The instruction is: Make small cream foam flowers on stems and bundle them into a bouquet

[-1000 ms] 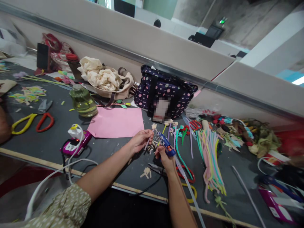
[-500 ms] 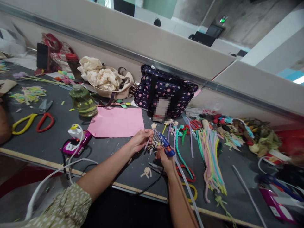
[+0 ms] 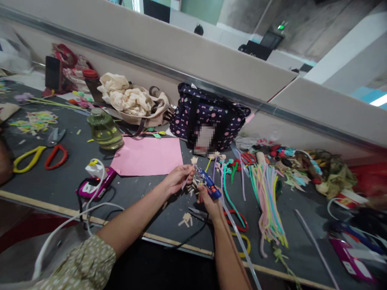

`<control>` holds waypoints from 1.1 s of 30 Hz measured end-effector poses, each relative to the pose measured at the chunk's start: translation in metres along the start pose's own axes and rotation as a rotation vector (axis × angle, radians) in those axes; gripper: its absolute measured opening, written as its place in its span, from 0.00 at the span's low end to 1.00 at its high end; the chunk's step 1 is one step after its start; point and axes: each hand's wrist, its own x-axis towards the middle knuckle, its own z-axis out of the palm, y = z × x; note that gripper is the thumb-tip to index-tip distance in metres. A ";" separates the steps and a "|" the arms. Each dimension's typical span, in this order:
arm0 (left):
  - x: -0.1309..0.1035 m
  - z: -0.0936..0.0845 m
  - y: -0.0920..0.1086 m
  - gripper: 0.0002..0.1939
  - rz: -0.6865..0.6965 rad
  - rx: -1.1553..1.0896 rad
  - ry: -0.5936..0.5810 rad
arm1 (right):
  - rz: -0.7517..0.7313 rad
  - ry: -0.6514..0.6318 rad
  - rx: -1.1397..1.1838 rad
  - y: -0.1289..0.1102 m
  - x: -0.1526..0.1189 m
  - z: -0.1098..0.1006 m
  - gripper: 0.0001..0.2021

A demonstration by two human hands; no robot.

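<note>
Pinched in the fingers of my left hand (image 3: 180, 178) is a pipe-cleaner flower (image 3: 194, 160) with a cream head and a pale purple stem. My right hand (image 3: 208, 200) is closed around a blue glue gun (image 3: 210, 184), its nozzle end close to the flower. A long clear glue stick (image 3: 242, 243) runs from the back of the gun past my right forearm. Small cream cut pieces (image 3: 186, 219) lie on the table below my hands. Scissors with red and yellow handles (image 3: 248, 244) are partly hidden under my right arm.
Pink paper (image 3: 148, 157) lies beyond my left hand, near a green bottle (image 3: 104, 129). A dark patterned bag (image 3: 208, 112) stands behind. Bundled coloured pipe cleaners (image 3: 267, 197) lie to the right. A purple power block (image 3: 98, 185) with cables is at left. Another person's arm (image 3: 4, 161) shows at the left edge.
Both hands keep nearly the same place and hold. The flower's head has tilted slightly, and the whole view has shifted a little.
</note>
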 end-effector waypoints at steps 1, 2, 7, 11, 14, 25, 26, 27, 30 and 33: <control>0.000 -0.001 0.001 0.14 0.002 0.006 0.005 | 0.009 -0.003 0.014 -0.003 0.000 0.000 0.17; 0.000 -0.001 0.002 0.13 0.009 0.014 0.016 | 0.017 -0.002 0.023 -0.005 -0.001 -0.001 0.17; 0.000 0.000 0.011 0.14 0.146 0.114 0.179 | 0.029 0.202 -0.039 -0.009 0.004 -0.009 0.16; -0.002 0.004 0.014 0.16 0.271 0.209 0.287 | -0.082 0.256 -0.217 -0.001 0.013 -0.012 0.14; -0.003 0.006 0.012 0.16 0.338 0.259 0.316 | -0.118 0.184 -0.396 0.005 0.017 -0.011 0.11; -0.002 0.002 0.011 0.17 0.466 0.429 0.374 | -0.071 0.107 -0.872 0.016 0.018 0.005 0.07; -0.002 0.002 0.011 0.17 0.461 0.424 0.375 | -0.078 0.110 -0.903 0.016 0.018 0.007 0.06; -0.002 0.002 0.011 0.17 0.457 0.420 0.377 | -0.083 0.113 -0.927 0.016 0.018 0.008 0.05; -0.003 0.003 0.011 0.17 0.451 0.411 0.381 | -0.086 0.115 -0.940 0.016 0.018 0.009 0.05; -0.003 0.003 0.011 0.17 0.452 0.390 0.370 | -0.065 0.129 -0.836 0.015 0.017 0.006 0.05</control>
